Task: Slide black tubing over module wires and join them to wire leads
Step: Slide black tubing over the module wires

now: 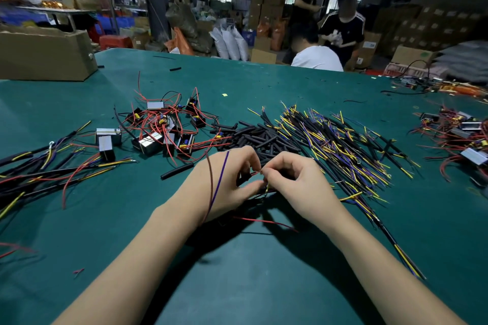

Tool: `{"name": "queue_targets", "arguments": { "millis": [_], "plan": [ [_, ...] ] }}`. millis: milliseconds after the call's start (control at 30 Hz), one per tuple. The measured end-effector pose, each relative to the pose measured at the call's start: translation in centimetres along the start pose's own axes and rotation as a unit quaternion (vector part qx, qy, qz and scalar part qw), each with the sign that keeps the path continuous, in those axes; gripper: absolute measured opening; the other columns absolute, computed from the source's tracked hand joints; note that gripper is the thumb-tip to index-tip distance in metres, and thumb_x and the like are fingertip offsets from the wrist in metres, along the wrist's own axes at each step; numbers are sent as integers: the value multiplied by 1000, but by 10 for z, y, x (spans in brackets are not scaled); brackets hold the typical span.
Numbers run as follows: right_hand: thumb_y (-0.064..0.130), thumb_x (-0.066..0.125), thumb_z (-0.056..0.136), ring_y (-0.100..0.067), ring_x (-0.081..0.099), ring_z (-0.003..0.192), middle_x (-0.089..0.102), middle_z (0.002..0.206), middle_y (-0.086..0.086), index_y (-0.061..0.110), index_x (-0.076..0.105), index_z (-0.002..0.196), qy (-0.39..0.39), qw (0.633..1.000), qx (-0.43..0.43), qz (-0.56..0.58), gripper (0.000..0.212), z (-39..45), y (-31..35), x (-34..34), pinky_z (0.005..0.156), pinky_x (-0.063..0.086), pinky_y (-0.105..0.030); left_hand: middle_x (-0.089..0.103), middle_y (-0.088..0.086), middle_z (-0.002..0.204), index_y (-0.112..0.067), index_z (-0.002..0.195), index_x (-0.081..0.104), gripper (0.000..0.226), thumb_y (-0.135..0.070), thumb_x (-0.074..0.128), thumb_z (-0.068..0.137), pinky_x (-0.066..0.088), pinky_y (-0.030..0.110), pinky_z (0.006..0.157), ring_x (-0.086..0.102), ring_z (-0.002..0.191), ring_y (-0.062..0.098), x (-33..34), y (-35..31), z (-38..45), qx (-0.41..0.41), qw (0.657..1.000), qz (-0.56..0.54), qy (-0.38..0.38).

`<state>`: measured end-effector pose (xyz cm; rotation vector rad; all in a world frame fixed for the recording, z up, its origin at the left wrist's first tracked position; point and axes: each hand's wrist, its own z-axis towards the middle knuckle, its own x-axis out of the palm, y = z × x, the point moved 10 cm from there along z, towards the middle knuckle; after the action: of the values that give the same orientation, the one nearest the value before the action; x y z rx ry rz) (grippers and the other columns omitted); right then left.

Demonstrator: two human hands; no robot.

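Note:
My left hand (224,182) and my right hand (293,182) meet fingertip to fingertip above the green table (237,272). Between the fingers they pinch thin red wire ends (254,173) and a short piece of black tubing (244,179). A purple and a brown wire (215,187) drape over the back of my left hand. A red wire (264,221) trails on the table under my hands. The module these wires belong to is hidden beneath my hands.
A heap of black tubing pieces (253,137) lies just beyond my hands. Yellow and blue wire leads (343,148) spread to the right. Modules with red wires (163,124) lie at the left, joined assemblies (39,166) at far left, a cardboard box (45,55) behind.

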<state>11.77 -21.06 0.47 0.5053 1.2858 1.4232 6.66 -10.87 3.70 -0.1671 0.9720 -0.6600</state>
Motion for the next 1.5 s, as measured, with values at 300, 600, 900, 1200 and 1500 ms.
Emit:
{"name": "queue_targets", "arguments": {
  "millis": [300, 600, 900, 1200, 1500],
  "plan": [
    [11, 63, 88, -10, 52, 66, 62, 69, 1, 13, 67, 77, 35, 999, 32, -11, 12, 1, -13, 4, 68, 43, -28, 61, 5, 73, -8, 80, 68, 7, -14, 70, 79, 51, 37, 57, 60, 64, 27, -4, -18, 2, 107, 991, 73, 10],
    [10, 63, 89, -20, 57, 70, 63, 71, 2, 15, 63, 78, 34, 993, -46, -98, 12, -2, 3, 5, 71, 47, -33, 62, 2, 73, -10, 78, 71, 14, -20, 61, 79, 51, 37, 63, 61, 70, 23, -5, -14, -1, 70, 996, 55, 7],
    [10, 58, 87, -15, 55, 74, 59, 78, 6, 14, 61, 84, 41, 944, -198, -261, 6, -13, 34, 12, 72, 45, -41, 68, 3, 70, -11, 77, 73, 9, -10, 67, 84, 41, 12, 61, 57, 64, 10, 6, 27, 0, -122, 987, -104, 32],
    [4, 56, 88, -26, 58, 72, 62, 80, -4, 6, 66, 81, -10, 829, -369, -421, 12, -33, 67, 27, 66, 44, -38, 53, 2, 54, -10, 61, 59, 29, -15, 59, 90, 28, 16, 42, 38, 39, 6, 34, 47, -19, -315, 877, -312, 185],
    [9, 59, 85, -15, 54, 74, 56, 79, 7, 13, 60, 83, -30, 937, -242, -249, 5, -17, 45, 0, 68, 46, -45, 65, -1, 66, -12, 83, 69, 4, -12, 72, 82, 44, 16, 59, 56, 58, 9, 7, 22, 3, -134, 973, -182, 51]
  ]
}}
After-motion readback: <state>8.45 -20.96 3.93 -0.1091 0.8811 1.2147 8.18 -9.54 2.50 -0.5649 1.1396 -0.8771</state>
